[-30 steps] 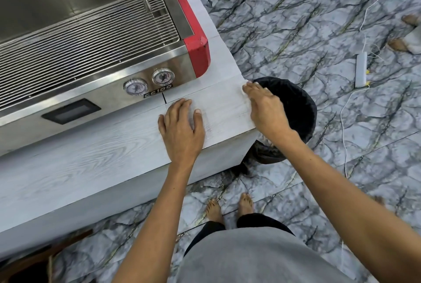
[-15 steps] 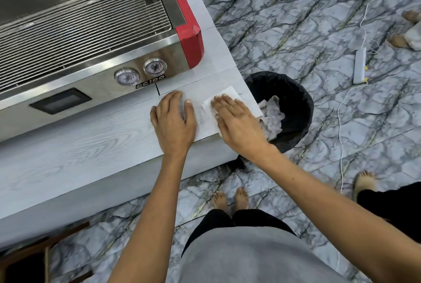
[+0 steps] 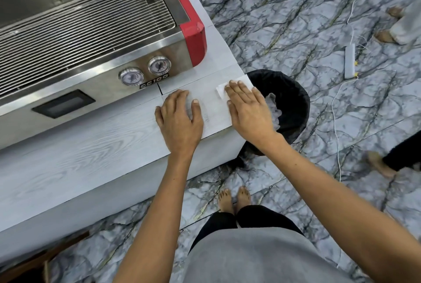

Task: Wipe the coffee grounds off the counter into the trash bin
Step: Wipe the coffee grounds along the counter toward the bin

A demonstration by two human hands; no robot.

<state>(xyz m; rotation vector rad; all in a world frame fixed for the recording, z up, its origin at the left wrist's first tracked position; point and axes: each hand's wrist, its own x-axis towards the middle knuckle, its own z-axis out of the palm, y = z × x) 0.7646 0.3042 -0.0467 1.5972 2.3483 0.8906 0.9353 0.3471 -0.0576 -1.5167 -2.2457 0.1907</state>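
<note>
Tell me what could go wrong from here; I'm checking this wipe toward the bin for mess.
1. The white tissue under the right hand is small and sits at the counter corner; grounds may slip past its sides.
2. The black trash bin stands beside and below the edge, so sweepings could miss its rim and land on the marble floor.
3. The left hand presses flat in the wiping zone and may pick up residue.
</note>
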